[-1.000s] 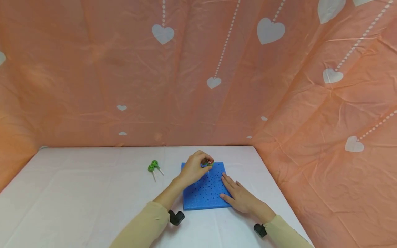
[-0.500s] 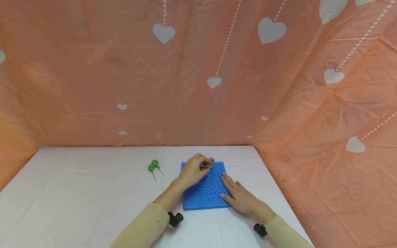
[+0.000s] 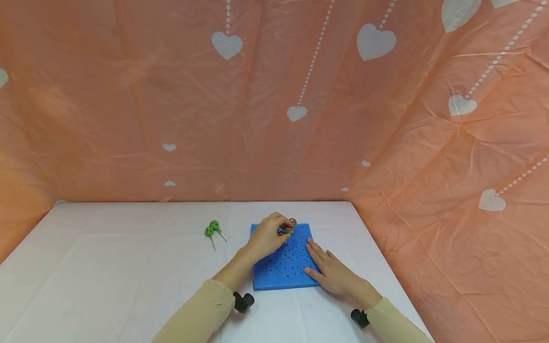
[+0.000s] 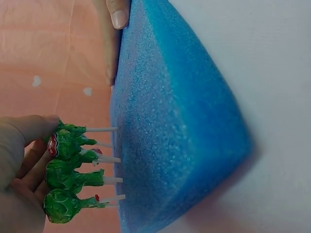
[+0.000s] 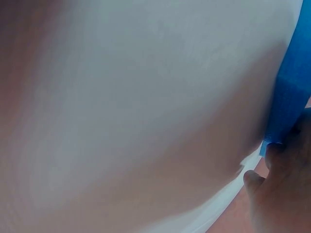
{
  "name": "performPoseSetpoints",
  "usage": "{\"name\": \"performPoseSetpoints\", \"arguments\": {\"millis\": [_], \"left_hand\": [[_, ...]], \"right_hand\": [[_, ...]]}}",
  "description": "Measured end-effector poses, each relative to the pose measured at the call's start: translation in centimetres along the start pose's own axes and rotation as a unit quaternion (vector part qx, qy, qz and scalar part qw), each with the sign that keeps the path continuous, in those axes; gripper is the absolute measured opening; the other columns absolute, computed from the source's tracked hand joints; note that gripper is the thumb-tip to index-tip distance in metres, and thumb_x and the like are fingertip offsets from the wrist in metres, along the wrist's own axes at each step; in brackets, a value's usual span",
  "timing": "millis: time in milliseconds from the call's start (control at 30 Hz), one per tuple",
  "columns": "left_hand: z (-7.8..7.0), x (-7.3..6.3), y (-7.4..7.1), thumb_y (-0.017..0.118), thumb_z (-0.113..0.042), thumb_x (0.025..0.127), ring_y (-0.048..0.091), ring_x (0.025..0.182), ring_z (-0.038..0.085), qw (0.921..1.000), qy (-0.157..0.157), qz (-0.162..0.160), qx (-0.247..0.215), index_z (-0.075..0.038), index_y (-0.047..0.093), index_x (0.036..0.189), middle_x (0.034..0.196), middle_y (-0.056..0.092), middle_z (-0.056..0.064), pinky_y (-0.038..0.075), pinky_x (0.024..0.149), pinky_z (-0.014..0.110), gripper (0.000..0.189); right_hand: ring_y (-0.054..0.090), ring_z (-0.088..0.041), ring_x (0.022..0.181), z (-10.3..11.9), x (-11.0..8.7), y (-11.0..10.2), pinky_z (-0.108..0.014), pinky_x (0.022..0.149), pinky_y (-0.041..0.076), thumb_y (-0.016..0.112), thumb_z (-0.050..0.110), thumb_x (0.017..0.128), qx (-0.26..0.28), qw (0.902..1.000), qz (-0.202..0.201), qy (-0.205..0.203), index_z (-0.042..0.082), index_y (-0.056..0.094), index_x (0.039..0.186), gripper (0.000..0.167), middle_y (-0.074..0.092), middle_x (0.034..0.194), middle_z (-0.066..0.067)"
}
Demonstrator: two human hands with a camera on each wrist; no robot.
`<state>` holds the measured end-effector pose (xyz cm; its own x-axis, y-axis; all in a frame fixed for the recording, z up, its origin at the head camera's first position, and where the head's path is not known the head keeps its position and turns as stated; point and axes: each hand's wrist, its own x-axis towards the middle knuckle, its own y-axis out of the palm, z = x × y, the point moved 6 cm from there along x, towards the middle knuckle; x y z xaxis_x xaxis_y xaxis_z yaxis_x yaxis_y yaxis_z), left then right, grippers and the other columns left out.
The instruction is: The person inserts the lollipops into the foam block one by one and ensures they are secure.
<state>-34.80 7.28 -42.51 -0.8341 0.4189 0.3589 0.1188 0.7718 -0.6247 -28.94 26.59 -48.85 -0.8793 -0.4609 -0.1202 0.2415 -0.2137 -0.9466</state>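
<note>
A blue foam board [image 3: 285,271] dotted with small holes lies on the white table. Over its back part, my left hand [image 3: 268,237] pinches a green-wrapped lollipop [image 4: 73,129] between thumb and fingers, the white stick pointing into the board. Beside it, in the left wrist view, several more green lollipops [image 4: 60,206] stand in a row with their sticks at the foam surface. A red and green lollipop [image 3: 293,222] shows past my left fingertips in the head view. My right hand [image 3: 334,274] rests on the board's right edge, fingers straight.
Two green lollipops [image 3: 212,229] lie on the white tabletop [image 3: 128,271] left of the board. An orange curtain [image 3: 193,119] with white hearts rises behind the table and along its right side. Each wrist wears a small black camera [image 3: 243,302].
My left hand has shifted slightly down and left over the board, uncovering a lollipop behind its fingers, and then stays nearly still. My right hand keeps its place.
</note>
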Motion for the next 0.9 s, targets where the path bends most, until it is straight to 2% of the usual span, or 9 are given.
{"name": "performPoseSetpoints", "arguments": {"millis": [533, 900], "left_hand": [[0.18, 0.12, 0.68, 0.081, -0.013, 0.091, 0.071, 0.107, 0.026, 0.9952, 0.019, -0.001, 0.096, -0.012, 0.078, 0.113, 0.116, 0.071, 0.007, 0.061, 0.091, 0.039, 0.022], [0.31, 0.16, 0.71, 0.081, -0.014, 0.091, 0.071, 0.109, 0.027, 0.9943, 0.013, 0.002, 0.105, -0.013, 0.079, 0.110, 0.115, 0.072, 0.006, 0.060, 0.093, 0.042, 0.019]], "right_hand": [[0.020, -0.035, 0.158, -0.04, 0.02, 0.09, -0.063, 0.124, 0.020, 0.040, 0.053, 0.110, 0.002, 1.0000, 0.001, -0.002, 0.001, 0.017, 0.165, 0.079, 0.010, 0.174, -0.014], [0.019, -0.035, 0.158, -0.06, -0.01, 0.10, -0.063, 0.124, 0.020, 0.040, 0.053, 0.110, 0.003, 1.0000, 0.001, -0.001, 0.001, 0.017, 0.165, 0.079, 0.010, 0.174, -0.014]]}}
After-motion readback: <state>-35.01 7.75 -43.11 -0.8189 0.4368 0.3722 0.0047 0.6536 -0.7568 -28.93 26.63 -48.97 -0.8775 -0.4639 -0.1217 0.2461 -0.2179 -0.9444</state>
